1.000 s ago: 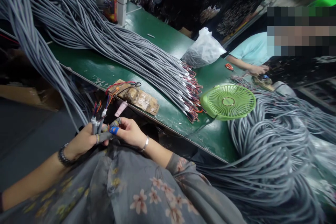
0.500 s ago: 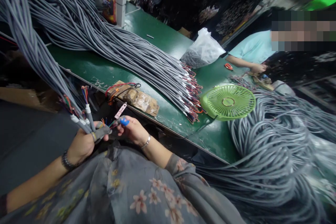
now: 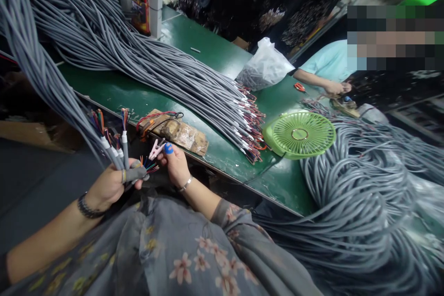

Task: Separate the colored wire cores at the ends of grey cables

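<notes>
My left hand [image 3: 111, 186], with grey coverings on its fingers, is closed round several grey cables [image 3: 118, 159]. White sleeves and loose coloured wires [image 3: 99, 121] show at the cables' upper ends. Another fan of stripped coloured wires [image 3: 150, 165] sticks out past the left fingertips, towards the right hand. My right hand [image 3: 177, 166], wearing a blue finger cover [image 3: 168, 148], is closed on a small pink V-shaped tool [image 3: 156, 149], like a clip or snips; its exact kind is unclear. The tool is just above the wire ends.
A long bundle of grey cables [image 3: 166, 64] lies across the green table [image 3: 211, 62]. Beside it are a taped wooden block [image 3: 187, 136], a green fan [image 3: 299, 135] and a plastic bag [image 3: 265, 65]. Coiled cables [image 3: 354, 194] fill the right. A co-worker's hand [image 3: 336, 88] is beyond.
My right hand has drawn slightly away from the wires by my left fingertips. The pink tool has turned and now shows two spread arms. The left hand still holds the cables.
</notes>
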Motion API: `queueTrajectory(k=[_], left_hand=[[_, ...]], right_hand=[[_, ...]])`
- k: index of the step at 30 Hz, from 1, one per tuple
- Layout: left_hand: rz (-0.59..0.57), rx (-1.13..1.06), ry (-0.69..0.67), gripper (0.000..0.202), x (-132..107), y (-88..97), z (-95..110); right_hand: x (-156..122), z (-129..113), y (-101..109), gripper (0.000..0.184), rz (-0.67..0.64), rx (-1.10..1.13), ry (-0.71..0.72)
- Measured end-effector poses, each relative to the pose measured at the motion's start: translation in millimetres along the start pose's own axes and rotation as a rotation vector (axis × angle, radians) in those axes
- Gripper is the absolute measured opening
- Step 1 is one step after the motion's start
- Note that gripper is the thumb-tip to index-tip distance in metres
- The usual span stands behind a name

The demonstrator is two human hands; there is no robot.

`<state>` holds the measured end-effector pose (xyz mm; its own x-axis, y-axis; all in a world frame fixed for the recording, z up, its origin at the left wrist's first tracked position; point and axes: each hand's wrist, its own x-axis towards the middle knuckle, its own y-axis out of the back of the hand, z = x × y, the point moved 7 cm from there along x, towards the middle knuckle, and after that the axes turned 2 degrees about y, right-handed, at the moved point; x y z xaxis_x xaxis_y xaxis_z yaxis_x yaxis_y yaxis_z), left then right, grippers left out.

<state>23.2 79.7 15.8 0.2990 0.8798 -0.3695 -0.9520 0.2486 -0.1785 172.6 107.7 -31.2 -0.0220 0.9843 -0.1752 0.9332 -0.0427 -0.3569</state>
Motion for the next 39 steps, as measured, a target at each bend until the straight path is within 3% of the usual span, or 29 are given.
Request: queueTrajectory(k=[4,7,12,20,25,30,35,39], left_hand=[[-0.017,0.018,0.015,0.034,-0.9,-3.2,-2.7],[0.024,0.014,0.046,0.03,1.0,-2.5,-5.8],[0.026,0.045,0.029,0.033,6.0,-5.0,-6.3],[0.062,0.068,-0.025,0.036,-7.0,-1.5,-7.0],[0.117,0.078,-0.114,0.033,-15.1,1.6,-6.4],[0.178,0.049,-0.102,0.033,-10.1,3.9,-6.3],[0.173,0.024,-0.097,0.033,-4.8,4.1,-3.1],[0.189,0.0,-0.055,0.034,-2.9,5.0,-6.0]], right_hand=[[0.0,9.3,-16.2,0.07,-0.125,0.155,-0.195],[1.6,15.1,-23.6,0.059,-0.133,0.269,-0.307],[3.3,19.8,-24.8,0.052,-0.07,0.337,-0.344],[-1.2,12.1,-23.9,0.059,-0.17,0.321,-0.389],[0.0,8.1,-15.7,0.043,-0.134,0.287,-0.292],[0.6,10.2,-12.8,0.051,-0.137,0.242,-0.218],[5.9,10.0,1.1,0.059,-0.023,0.08,-0.042],[8.4,16.2,-9.9,0.064,-0.115,0.155,-0.149]])
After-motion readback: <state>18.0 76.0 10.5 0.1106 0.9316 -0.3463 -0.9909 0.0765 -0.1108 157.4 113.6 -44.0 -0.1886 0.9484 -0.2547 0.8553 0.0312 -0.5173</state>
